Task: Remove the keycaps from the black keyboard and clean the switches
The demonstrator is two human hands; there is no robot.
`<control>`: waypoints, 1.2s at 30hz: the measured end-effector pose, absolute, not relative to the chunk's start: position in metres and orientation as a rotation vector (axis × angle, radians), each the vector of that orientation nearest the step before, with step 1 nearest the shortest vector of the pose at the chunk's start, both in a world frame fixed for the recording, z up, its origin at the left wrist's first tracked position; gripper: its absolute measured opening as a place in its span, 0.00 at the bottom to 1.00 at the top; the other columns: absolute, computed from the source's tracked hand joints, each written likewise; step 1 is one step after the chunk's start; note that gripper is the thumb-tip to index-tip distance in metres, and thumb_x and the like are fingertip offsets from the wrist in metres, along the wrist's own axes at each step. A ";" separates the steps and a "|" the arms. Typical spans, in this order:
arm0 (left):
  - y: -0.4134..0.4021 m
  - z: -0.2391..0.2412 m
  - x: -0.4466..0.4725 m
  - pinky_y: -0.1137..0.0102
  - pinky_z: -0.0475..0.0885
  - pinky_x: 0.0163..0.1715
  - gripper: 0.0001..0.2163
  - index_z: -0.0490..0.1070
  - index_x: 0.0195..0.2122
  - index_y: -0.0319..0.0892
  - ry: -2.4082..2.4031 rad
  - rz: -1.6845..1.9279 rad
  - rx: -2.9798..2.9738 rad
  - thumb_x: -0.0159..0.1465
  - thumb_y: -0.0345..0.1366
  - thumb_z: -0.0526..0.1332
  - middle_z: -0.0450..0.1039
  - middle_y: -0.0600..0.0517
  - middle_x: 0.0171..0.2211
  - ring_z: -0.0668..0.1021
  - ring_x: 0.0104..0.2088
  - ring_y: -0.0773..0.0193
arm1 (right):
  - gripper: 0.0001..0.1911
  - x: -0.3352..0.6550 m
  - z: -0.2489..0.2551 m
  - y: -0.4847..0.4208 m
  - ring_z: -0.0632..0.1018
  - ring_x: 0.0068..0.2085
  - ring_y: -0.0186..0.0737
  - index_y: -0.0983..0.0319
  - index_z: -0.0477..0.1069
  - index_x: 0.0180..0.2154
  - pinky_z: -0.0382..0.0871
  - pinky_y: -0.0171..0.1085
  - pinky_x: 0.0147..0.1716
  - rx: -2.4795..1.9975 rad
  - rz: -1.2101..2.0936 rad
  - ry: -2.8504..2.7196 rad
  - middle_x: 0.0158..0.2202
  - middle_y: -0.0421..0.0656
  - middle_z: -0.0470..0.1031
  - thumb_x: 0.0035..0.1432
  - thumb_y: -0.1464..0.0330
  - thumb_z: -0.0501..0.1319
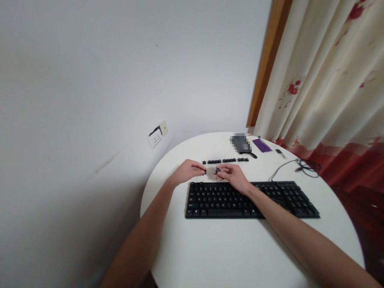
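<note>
A black keyboard lies flat on the white round table. Above its upper left part, my left hand pinches a small black keycap between thumb and fingertips. My right hand grips another dark keycap, a short way to the right of the first. The right wrist and forearm pass over the keyboard and hide part of its keys. Beyond both hands, loose black keycaps stand in a row, set in small groups.
At the back of the table lie a dark blurred-out item, a purple cloth-like piece and a small dark-headed tool. The keyboard's cable coils near the right edge. A wall socket is at left, a curtain at right.
</note>
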State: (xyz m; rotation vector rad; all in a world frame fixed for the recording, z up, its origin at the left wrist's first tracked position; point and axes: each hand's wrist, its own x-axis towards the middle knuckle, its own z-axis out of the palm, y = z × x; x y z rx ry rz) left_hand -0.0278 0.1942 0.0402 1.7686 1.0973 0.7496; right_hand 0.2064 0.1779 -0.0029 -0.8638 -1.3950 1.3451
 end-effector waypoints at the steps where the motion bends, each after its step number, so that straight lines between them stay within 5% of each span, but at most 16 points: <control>1: 0.193 0.041 -0.028 0.69 0.74 0.43 0.11 0.80 0.39 0.38 1.094 0.731 1.773 0.55 0.36 0.69 0.81 0.46 0.36 0.81 0.38 0.61 | 0.19 0.205 -0.004 0.177 0.78 0.30 0.38 0.65 0.75 0.38 0.71 0.38 0.32 -0.886 1.285 -1.424 0.29 0.44 0.79 0.46 0.60 0.71; 7: 0.188 0.043 -0.024 0.69 0.73 0.39 0.13 0.81 0.39 0.38 1.052 0.575 1.870 0.55 0.39 0.67 0.82 0.46 0.35 0.81 0.37 0.59 | 0.10 0.198 -0.005 0.174 0.74 0.28 0.36 0.64 0.77 0.32 0.69 0.36 0.31 -1.057 0.844 -1.631 0.27 0.42 0.75 0.48 0.64 0.67; 19: 0.190 0.034 -0.025 0.72 0.68 0.31 0.11 0.82 0.36 0.40 1.076 0.436 2.112 0.55 0.39 0.66 0.82 0.49 0.31 0.79 0.32 0.60 | 0.05 0.188 -0.001 0.161 0.77 0.32 0.39 0.62 0.79 0.30 0.67 0.35 0.34 -1.136 0.784 -1.931 0.29 0.43 0.80 0.54 0.68 0.64; 36: 0.186 0.034 -0.019 0.72 0.71 0.33 0.09 0.81 0.34 0.39 1.046 0.446 2.082 0.54 0.34 0.65 0.81 0.48 0.31 0.81 0.34 0.59 | 0.04 0.186 0.000 0.158 0.77 0.37 0.43 0.61 0.79 0.34 0.67 0.37 0.38 -1.199 0.480 -2.168 0.34 0.45 0.80 0.56 0.69 0.65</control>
